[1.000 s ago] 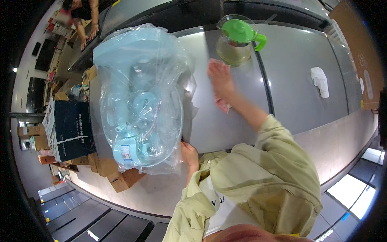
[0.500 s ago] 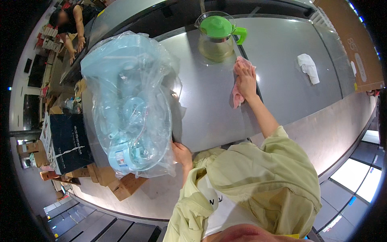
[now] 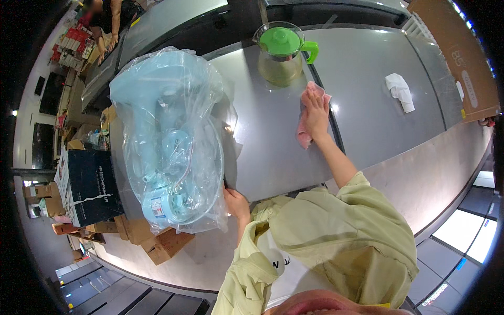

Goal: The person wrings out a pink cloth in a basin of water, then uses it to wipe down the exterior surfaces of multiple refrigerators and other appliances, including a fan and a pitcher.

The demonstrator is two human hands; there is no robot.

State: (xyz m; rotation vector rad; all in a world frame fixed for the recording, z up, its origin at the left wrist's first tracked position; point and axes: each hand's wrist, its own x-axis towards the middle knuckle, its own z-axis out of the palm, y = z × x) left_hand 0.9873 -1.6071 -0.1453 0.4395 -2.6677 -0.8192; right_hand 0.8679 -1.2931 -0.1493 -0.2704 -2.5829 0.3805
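My right hand (image 3: 316, 116) lies over a pink cloth (image 3: 304, 134) on the grey tabletop (image 3: 262, 142), pressing it down with the fingers stretched over it. Just beyond it stands a glass pitcher (image 3: 281, 71) with a green lid and green handle, holding some pale liquid. My left hand (image 3: 238, 205) rests at the table's near edge, beside a clear plastic bag (image 3: 212, 157). Its fingertips are hidden there. Inside the bag is a bulky light-blue appliance (image 3: 149, 84) with a rounded base.
A crumpled white tissue (image 3: 401, 92) lies on the right part of the table. At the far right stands a large brown carton (image 3: 467, 68). A black box (image 3: 92, 184) and several cardboard boxes (image 3: 163, 244) sit on the left. Another person (image 3: 111, 21) works at the far left.
My right hand has slid slightly nearer and to the left, taking the pink cloth with it. My left hand stays in place. The view has shifted a little.
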